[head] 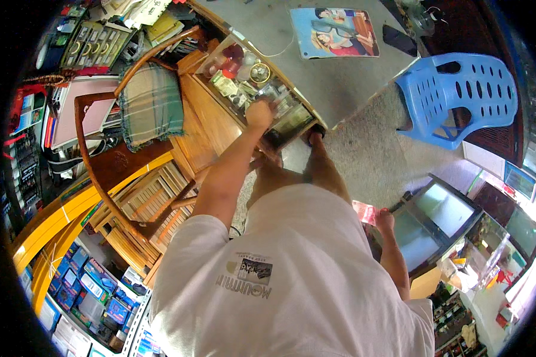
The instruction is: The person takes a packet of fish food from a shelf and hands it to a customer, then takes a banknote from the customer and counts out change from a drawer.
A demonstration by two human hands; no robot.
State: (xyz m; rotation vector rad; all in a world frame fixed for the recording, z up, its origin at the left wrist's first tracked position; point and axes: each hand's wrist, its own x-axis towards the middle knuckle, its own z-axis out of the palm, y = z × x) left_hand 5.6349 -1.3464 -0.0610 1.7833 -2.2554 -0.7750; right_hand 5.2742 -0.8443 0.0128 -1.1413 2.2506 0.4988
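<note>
An open desk drawer (pixel 301 129) lies before me, full of small articles. My left hand (pixel 260 115) is down in it, fingers curled beside clear plastic packets (pixel 274 91); whether they grip anything is hidden. Paper notes (pixel 224 84), a round gold-rimmed tin (pixel 260 73) and a red item (pixel 230 68) fill the drawer's far part. Low at my right side, my right hand (pixel 385 220) pinches a red banknote (pixel 364 213) by one end.
On the grey desktop (pixel 335 89) eyeglasses (pixel 332 28) rest upon a cartoon-printed mat (pixel 312 40) near a dark phone (pixel 399 40). A blue plastic chair (pixel 464 98) stands right. A wooden armchair (pixel 82 134) with a plaid cushion (pixel 152 105) is left. Old television sets (pixel 446 209) sit right.
</note>
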